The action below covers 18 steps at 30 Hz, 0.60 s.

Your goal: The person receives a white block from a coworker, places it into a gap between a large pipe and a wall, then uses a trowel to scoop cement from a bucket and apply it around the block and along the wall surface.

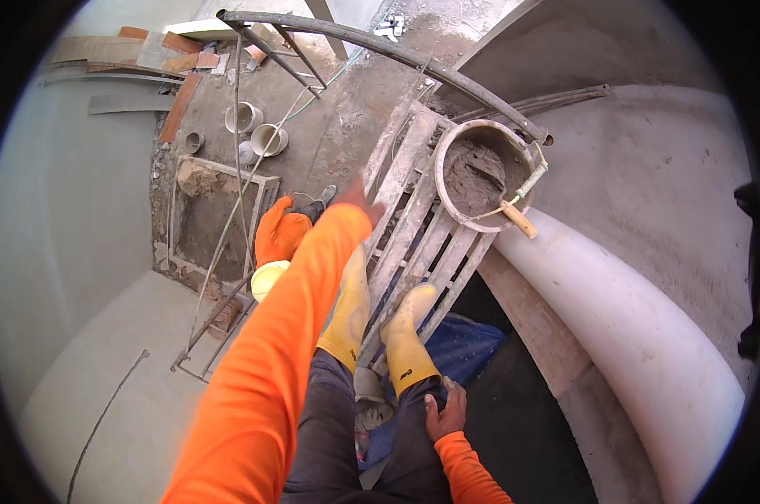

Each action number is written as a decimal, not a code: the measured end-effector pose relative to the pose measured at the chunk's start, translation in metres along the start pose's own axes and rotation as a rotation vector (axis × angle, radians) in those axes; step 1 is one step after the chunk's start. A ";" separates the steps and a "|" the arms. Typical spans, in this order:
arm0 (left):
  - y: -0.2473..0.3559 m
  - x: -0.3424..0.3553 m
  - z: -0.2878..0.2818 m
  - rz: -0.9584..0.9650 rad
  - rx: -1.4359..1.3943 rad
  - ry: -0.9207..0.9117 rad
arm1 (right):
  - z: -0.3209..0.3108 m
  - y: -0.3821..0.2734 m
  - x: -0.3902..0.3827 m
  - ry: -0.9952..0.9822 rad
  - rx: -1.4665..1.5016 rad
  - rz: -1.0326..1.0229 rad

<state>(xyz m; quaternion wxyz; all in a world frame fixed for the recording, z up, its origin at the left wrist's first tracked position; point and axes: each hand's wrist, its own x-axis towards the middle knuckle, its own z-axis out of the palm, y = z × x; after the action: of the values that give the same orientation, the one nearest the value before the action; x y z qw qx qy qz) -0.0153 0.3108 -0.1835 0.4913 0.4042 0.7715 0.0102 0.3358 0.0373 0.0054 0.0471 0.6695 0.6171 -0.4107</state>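
Note:
My left hand point(359, 202) reaches forward over the left edge of a slatted wooden platform point(409, 223). It is slightly blurred, with its fingers stretched out and nothing visible in them. My right hand point(449, 412) rests on my right leg near the knee, fingers apart, just above a yellow rubber boot point(409, 332). Both boots stand on the slats. At the platform's far right is a round bucket point(443, 181) partly filled with grey wet mortar point(472, 181). A rope handle point(529, 181) and a wooden handle point(518, 220) lie at its right rim.
Below left, another person in an orange top point(281, 231) and pale yellow helmet point(267, 279) is beside metal scaffold tubes point(237, 143). Several buckets point(267, 140) and a mixing trough point(267, 185) are on the floor. A curved pipe point(405, 55) passes beyond the platform; a rounded white ledge point(623, 311) is right.

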 end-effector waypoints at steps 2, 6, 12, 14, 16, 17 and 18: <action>-0.047 -0.035 0.049 -0.155 -0.337 0.045 | 0.000 -0.005 0.022 -0.014 0.051 -0.012; -0.097 -0.139 0.156 -0.572 -1.388 -0.151 | 0.006 -0.049 0.130 -0.109 0.247 0.122; -0.074 -0.202 0.231 -0.579 -1.110 -0.259 | 0.026 -0.208 0.368 -0.213 -0.276 -0.294; -0.058 -0.196 0.224 -0.467 -0.939 -0.238 | 0.034 -0.256 0.427 -0.317 -0.533 -0.173; -0.038 -0.187 0.210 -0.380 -0.766 -0.103 | 0.041 -0.285 0.464 -0.270 -0.691 -0.196; -0.028 -0.183 0.202 -0.338 -0.796 -0.097 | 0.045 -0.295 0.479 -0.267 -0.775 -0.223; -0.017 -0.179 0.196 -0.294 -0.833 -0.072 | 0.049 -0.301 0.490 -0.256 -0.868 -0.230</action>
<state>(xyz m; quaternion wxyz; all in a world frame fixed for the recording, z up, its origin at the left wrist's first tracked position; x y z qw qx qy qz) 0.1590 0.1110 -0.1577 0.6349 0.0576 0.7333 0.2361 0.0023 0.4659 -0.1912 0.3529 0.4588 0.7914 -0.1965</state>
